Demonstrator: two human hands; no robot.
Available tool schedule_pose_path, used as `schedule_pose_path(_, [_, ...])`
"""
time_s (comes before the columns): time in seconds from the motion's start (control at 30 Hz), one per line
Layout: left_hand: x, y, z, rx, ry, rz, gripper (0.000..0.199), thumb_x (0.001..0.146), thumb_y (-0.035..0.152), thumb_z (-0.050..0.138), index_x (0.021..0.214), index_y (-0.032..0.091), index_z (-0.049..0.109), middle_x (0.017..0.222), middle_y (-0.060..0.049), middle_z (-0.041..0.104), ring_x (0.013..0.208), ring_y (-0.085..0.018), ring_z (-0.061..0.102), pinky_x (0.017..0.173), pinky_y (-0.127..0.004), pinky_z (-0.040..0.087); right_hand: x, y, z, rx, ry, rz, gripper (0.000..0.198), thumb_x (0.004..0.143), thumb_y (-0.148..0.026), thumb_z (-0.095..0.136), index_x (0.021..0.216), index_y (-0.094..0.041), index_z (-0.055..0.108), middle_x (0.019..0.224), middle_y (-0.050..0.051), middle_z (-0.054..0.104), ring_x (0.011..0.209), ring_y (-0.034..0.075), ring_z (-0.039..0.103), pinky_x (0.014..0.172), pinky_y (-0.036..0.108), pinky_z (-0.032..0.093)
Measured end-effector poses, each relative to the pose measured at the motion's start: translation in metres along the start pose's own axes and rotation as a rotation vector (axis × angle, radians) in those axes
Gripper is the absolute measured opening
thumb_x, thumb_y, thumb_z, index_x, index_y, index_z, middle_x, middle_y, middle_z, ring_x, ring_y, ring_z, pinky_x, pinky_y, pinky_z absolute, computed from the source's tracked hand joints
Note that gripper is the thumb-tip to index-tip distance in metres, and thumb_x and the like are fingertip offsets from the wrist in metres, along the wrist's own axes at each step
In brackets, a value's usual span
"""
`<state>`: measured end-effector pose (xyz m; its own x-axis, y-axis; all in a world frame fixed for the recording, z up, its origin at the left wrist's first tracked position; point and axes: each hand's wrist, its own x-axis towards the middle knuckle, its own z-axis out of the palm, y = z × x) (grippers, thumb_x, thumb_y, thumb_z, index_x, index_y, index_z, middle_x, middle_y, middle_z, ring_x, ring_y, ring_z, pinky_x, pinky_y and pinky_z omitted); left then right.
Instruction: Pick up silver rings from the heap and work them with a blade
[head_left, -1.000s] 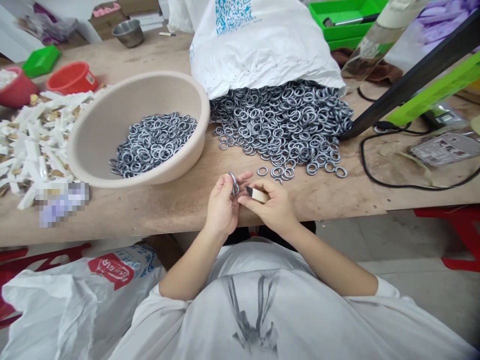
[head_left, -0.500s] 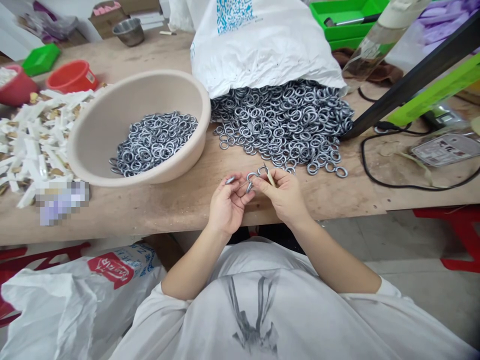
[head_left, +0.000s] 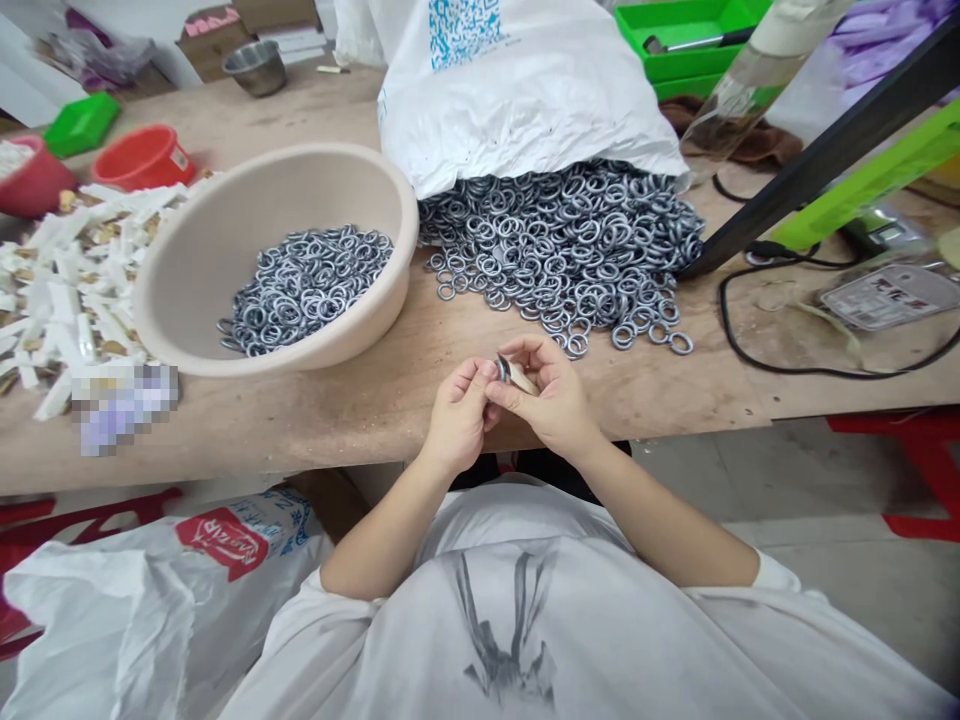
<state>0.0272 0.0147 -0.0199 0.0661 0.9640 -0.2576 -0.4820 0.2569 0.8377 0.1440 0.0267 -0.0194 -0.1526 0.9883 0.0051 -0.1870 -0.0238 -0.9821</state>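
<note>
My left hand [head_left: 457, 412] is closed, thumb and fingers pinching a grey ring [head_left: 503, 371] at the gap between my hands. In my closed right hand [head_left: 556, 398] is a small pale-handled blade [head_left: 520, 378], its dark tip touching or very near the ring. Fingers hide most of the ring, and I cannot tell whether more rings are inside the hands. Just beyond lies a heap of grey rings [head_left: 562, 240], spilling from a white sack [head_left: 525, 110]. More grey rings [head_left: 315, 285] lie in a large beige basin [head_left: 180, 250] to the left.
White and brown scraps [head_left: 56, 290] cover the table's left side, near a red bowl [head_left: 142, 158] and a green tray [head_left: 81, 122]. On the right are a black bar [head_left: 810, 160], a black cable [head_left: 810, 368] and a clear bottle [head_left: 739, 95]. A white bag [head_left: 150, 610] stands below the table edge.
My hands have come together. The rings spread between my fingers before are now mostly hidden, and the blade has tilted toward the left hand, up against a ring.
</note>
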Motion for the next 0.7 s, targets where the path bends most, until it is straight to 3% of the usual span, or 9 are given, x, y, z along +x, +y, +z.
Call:
schedule_pose_path(0.13, [-0.001, 0.001, -0.006, 0.117, -0.114, 0.059, 0.046, 0.077, 0.058, 0.076, 0.077, 0.017, 0.056, 0.053, 0.008, 0.043, 0.04, -0.002, 0.032, 0.037, -0.016, 0.022, 0.007, -0.007, -0.007, -0.086, -0.094, -0.055, 0.045, 0.069, -0.06, 0.082, 0.085, -0.023, 0.061, 0.077, -0.002, 0.062, 0.07, 0.014, 0.058, 0.068, 0.029, 0.05])
schedule_pose_path(0.27, [-0.003, 0.004, -0.006, 0.136, -0.126, 0.056, 0.046, 0.079, 0.058, 0.075, 0.074, 0.017, 0.054, 0.056, 0.007, 0.046, 0.039, -0.002, 0.033, 0.037, -0.017, 0.023, 0.014, -0.01, -0.017, -0.144, -0.077, -0.079, 0.047, 0.077, -0.068, 0.071, 0.077, -0.022, 0.06, 0.07, -0.002, 0.058, 0.067, 0.014, 0.053, 0.067, 0.029, 0.045])
schedule_pose_path(0.37, [-0.003, 0.006, -0.006, 0.126, -0.095, 0.051, 0.045, 0.08, 0.057, 0.074, 0.073, 0.017, 0.053, 0.059, 0.006, 0.047, 0.039, -0.002, 0.034, 0.037, -0.017, 0.024, 0.01, -0.013, -0.024, -0.341, -0.072, -0.164, 0.052, 0.083, -0.072, 0.061, 0.076, -0.021, 0.06, 0.067, -0.002, 0.054, 0.063, 0.013, 0.046, 0.061, 0.029, 0.038])
schedule_pose_path(0.5, [-0.001, 0.003, -0.008, 0.123, -0.099, 0.059, 0.046, 0.079, 0.06, 0.073, 0.074, 0.018, 0.054, 0.054, 0.007, 0.044, 0.039, -0.003, 0.032, 0.037, -0.017, 0.023, -0.004, -0.019, -0.026, -0.601, -0.187, -0.317, 0.052, 0.093, -0.065, 0.052, 0.068, -0.02, 0.054, 0.063, -0.002, 0.048, 0.06, 0.012, 0.042, 0.059, 0.029, 0.031])
schedule_pose_path(0.6, [-0.007, 0.002, -0.007, 0.177, -0.168, 0.047, 0.046, 0.081, 0.061, 0.071, 0.076, 0.018, 0.056, 0.052, 0.008, 0.043, 0.038, -0.004, 0.031, 0.037, -0.019, 0.022, -0.003, -0.016, -0.028, -0.624, -0.159, -0.281, 0.054, 0.093, -0.065, 0.052, 0.062, -0.021, 0.045, 0.059, -0.004, 0.04, 0.058, 0.011, 0.038, 0.057, 0.028, 0.028])
schedule_pose_path(0.7, [-0.017, 0.021, -0.008, 0.34, -0.168, 0.125, 0.038, 0.086, 0.054, 0.069, 0.077, 0.018, 0.061, 0.057, 0.004, 0.05, 0.043, -0.006, 0.038, 0.041, -0.023, 0.027, 0.009, -0.009, -0.039, -0.617, -0.039, -0.177, 0.052, 0.093, -0.066, 0.051, 0.066, -0.021, 0.051, 0.06, -0.003, 0.043, 0.059, 0.013, 0.041, 0.058, 0.029, 0.03])
